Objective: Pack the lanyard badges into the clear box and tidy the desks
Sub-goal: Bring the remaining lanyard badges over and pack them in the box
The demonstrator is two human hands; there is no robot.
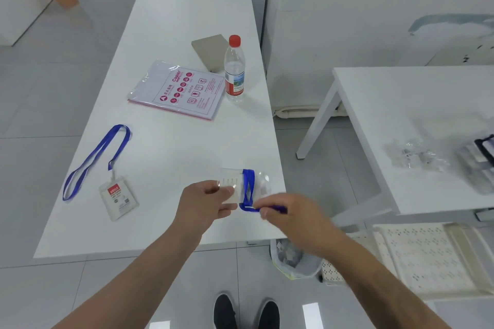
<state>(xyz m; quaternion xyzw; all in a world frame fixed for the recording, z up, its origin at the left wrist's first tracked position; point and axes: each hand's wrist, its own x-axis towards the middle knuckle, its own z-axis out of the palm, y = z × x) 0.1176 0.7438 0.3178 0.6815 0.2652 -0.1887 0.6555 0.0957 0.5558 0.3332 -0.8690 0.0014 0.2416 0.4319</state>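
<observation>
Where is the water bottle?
In the head view, the bottle stands upright at the far right of the left desk, between the paper pack and the grey pad.

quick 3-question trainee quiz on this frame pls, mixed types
1. True or false: the left hand holds the clear badge holder that has blue lanyard wrapped round it.
2. What is the right hand pinching? A) bottle cap B) lanyard end C) paper pack
3. Fill in: the second badge lies flat on the near desk with its lanyard ____.

Key
1. True
2. B
3. unwrapped, spread in a loop
</observation>
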